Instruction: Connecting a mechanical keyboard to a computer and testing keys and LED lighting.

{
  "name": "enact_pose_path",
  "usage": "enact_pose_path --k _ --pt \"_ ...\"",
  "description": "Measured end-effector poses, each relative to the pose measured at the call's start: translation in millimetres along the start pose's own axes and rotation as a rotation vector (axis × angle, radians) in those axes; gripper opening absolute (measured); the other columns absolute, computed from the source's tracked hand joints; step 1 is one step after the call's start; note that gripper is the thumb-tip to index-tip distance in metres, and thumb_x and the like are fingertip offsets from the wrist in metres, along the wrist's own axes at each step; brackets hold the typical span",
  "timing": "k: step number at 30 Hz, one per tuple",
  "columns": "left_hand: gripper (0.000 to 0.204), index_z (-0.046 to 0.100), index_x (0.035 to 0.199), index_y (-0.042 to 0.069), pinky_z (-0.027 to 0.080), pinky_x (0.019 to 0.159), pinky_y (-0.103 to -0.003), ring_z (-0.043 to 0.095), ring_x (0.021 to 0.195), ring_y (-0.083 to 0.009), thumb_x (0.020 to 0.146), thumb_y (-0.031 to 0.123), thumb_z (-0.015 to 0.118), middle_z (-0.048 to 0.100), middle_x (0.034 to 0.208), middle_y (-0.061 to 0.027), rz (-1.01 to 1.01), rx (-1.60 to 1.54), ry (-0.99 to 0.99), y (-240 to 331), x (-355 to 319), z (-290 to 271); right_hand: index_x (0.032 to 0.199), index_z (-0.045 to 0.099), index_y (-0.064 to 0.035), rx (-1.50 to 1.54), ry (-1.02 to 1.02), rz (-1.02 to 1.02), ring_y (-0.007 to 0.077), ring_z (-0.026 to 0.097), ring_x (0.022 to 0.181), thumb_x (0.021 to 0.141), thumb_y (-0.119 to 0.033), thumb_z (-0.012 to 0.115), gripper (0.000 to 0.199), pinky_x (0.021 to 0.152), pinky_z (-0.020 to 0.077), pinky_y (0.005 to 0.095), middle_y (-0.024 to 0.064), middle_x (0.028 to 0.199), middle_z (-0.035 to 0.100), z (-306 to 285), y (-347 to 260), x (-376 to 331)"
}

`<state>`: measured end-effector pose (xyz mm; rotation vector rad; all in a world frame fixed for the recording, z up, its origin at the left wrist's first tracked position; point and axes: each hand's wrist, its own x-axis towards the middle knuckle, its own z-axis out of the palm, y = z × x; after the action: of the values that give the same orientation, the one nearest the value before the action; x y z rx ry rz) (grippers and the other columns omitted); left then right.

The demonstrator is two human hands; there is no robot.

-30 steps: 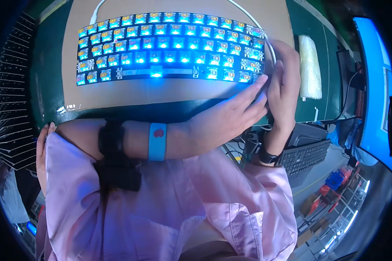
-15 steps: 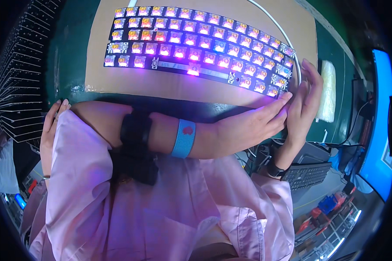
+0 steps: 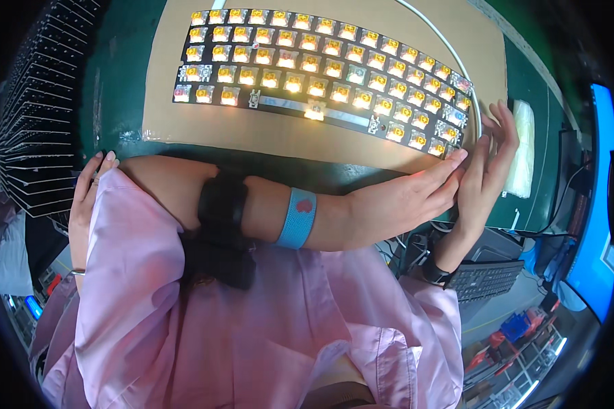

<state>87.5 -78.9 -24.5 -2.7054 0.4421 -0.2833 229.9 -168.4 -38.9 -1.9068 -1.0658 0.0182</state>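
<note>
A bare keyboard board without keycaps lies on cardboard, its clear switches glowing yellow-white. My left forearm crosses in front of it, with a blue wrist strap and a black band. My left hand meets the board's near right corner, fingers drawn together at the tips; what they hold, if anything, is hidden. Beside that corner my right hand stands upright, fingers stretched and apart. A white cable runs down the board's right side toward both hands, where its end is hidden.
The cardboard sheet rests on a green mat. Stacked black boards rise at left. Another hand is by my left elbow. At right are a whitish wrapped bundle, a blue-lit monitor and a black keyboard.
The switch lights have turned from pink and purple to yellow-white. Board, cardboard and both hands appear slightly further right in the picture, with the hands still at the same corner.
</note>
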Motion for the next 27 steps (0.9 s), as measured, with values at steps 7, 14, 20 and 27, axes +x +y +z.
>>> enact_pose_path --k 7,14,20,27 --pt "0.055 0.034 0.137 0.009 0.013 0.113 -0.048 0.027 0.132 -0.0392 0.087 0.03 0.038 0.035 0.139 -0.0123 0.023 -0.056 -0.027 -2 1 -2 0.116 0.045 0.0029 -0.094 0.234 -0.166 0.0248 0.054 0.105 0.084 0.005 0.046 0.032 0.098 0.0381 0.0405 0.0177 0.123 0.048 -15 -40 -6" --pt "0.05 0.042 0.131 0.006 0.015 0.111 -0.05 0.031 0.129 -0.0373 0.087 0.031 0.04 0.041 0.134 -0.0145 -0.065 -0.061 0.121 2 -1 4 0.102 0.055 -0.001 0.11 -0.089 -0.494 0.0326 0.053 0.105 0.072 -0.006 0.062 0.031 0.095 0.0375 0.0531 0.02 0.113 0.055 -36 -101 -31" --pt "0.045 0.049 0.123 0.004 0.016 0.111 -0.05 0.033 0.128 -0.0372 0.087 0.029 0.042 0.044 0.13 -0.0161 -0.036 -0.116 0.099 5 -3 2 0.108 0.056 0.001 -0.106 0.192 -0.157 0.0249 0.05 0.113 0.083 0.002 0.054 0.025 0.098 0.0355 0.0327 0.0169 0.116 0.055 13 -46 2" --pt "0.041 0.053 0.117 0.002 0.014 0.112 -0.048 0.033 0.129 -0.0358 0.083 0.025 0.048 0.045 0.13 -0.0157 -0.037 -0.187 0.121 10 -4 2 0.113 0.052 0.0005 0.292 0.162 0.136 0.0149 0.054 0.101 0.087 -0.001 0.054 0.026 0.088 0.043 0.0277 0.0095 0.11 0.056 16 -19 -4"
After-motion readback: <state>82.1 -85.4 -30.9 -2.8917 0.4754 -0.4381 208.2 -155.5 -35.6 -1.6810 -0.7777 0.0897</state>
